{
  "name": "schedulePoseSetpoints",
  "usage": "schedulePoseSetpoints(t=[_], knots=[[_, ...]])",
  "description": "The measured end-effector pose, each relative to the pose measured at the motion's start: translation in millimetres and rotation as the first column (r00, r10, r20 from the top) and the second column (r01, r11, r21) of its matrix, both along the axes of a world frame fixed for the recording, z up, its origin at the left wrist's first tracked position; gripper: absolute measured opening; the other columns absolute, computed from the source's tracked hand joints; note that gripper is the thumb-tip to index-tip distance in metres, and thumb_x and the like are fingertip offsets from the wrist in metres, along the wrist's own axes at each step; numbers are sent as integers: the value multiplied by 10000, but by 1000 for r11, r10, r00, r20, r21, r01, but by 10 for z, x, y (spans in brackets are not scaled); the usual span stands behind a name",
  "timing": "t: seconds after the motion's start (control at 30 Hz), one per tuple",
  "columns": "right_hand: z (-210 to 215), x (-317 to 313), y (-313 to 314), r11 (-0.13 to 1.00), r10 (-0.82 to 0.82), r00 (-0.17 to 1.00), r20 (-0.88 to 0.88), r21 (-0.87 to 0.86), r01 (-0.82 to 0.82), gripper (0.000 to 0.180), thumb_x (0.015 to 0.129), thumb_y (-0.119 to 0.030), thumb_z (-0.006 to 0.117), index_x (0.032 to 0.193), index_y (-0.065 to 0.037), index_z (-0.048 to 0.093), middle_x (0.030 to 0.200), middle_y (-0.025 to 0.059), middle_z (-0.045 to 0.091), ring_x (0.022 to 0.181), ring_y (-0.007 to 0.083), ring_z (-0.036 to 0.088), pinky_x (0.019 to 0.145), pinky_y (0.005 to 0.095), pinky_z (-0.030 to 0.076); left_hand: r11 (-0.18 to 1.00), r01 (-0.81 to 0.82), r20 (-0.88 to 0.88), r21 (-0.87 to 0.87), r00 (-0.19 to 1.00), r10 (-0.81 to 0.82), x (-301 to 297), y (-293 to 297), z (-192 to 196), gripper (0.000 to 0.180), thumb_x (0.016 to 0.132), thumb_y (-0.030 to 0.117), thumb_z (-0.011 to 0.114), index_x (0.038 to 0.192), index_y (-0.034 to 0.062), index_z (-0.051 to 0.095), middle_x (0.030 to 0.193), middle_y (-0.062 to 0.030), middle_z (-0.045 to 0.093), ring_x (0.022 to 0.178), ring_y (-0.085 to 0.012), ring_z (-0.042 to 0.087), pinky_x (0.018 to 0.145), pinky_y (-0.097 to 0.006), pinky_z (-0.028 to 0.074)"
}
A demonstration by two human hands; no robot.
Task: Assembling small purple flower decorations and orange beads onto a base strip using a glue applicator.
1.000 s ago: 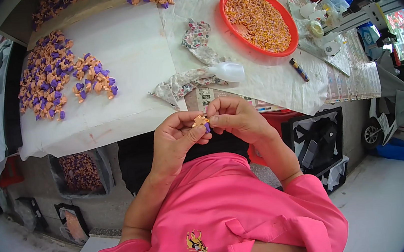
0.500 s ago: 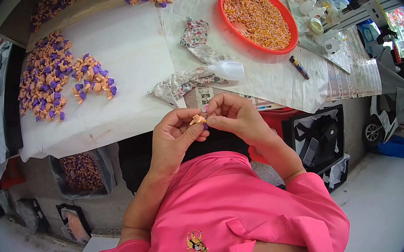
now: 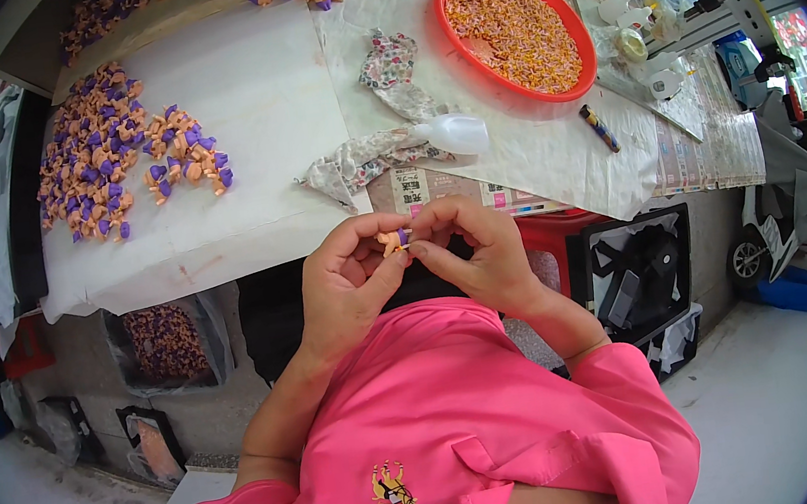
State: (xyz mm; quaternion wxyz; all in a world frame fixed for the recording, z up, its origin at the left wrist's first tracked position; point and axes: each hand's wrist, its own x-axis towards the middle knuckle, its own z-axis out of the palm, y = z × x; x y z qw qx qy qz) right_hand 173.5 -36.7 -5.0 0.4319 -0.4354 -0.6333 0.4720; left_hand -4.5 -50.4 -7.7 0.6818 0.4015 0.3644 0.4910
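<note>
My left hand (image 3: 346, 277) is closed, its thumb and fingers pinching a small peach-and-purple toy figure (image 3: 389, 241) just off the table's near edge. My right hand (image 3: 480, 251) meets it from the other side with thumb and forefinger pressed together at the figure's purple part. A tiny pale yellowish bit shows at those fingertips, too small to name. Beyond the hands a floral cloth (image 3: 349, 170) lies bunched on the table, with a translucent white plastic bottle (image 3: 457, 135) at its right end. Farther right stands a red round basin (image 3: 591, 53) full of tiny pink and yellow pieces.
Similar peach-and-purple figures (image 3: 94, 154) are heaped on the white sheet at left. A dark patterned marker-like stick (image 3: 599, 129) lies below the basin. A metal stand (image 3: 747, 13) rises at far right. Under the table are a lined bin (image 3: 168, 346) and an open black case (image 3: 633, 274).
The figure has turned between my fingers, its purple part now showing more on the right. My right fingertips have shifted slightly against it. Both hands stay in nearly the same place.
</note>
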Motion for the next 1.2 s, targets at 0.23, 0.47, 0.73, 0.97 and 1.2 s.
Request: schedulePoseSetpoints(t=[0.23,0.47,0.73,0.97,1.2], knots=[[40,23,-47,999,37,994,98,22,-39,191,812,54,671,976,-4,591,863,32,603,726,65,575,639,202,471,999,-43,-31,33,999,44,82,-51,4,271,873,-86,559,1141,-48,549,1042,-67,599,945,-100,591,873,-243,493],[28,13,-55,995,-61,984,169,91,46,205,794,41,697,960,-24,595,830,26,616,694,63,573,615,205,464,999,-49,-82,12,995,50,118,-39,-15,268,870,-81,557,1136,-51,543,1014,-57,597,901,-90,595,853,-236,497],[-54,36,98,993,71,992,103,-100,-61,207,833,21,676,1014,1,578,868,24,612,740,68,580,651,211,472,995,-39,26,-94,999,42,28,26,-71,265,889,-60,561,1154,-60,539,1050,-92,607,915,-117,615,855,-261,526],[-74,-30,172,964,99,991,-87,-237,-117,196,872,0,650,1058,15,587,969,36,601,885,85,583,753,225,477,968,47,167,-245,986,-6,-158,110,-98,312,906,22,605,1200,-62,541,1041,-103,623,904,-138,643,837,-276,555],[-84,-128,184,954,143,989,-31,-261,-146,170,881,-8,642,1044,22,601,979,40,605,893,86,579,781,236,483,953,57,258,-296,966,22,-287,129,-165,301,926,73,601,1201,-40,553,963,-90,630,816,-132,653,735,-259,582]])
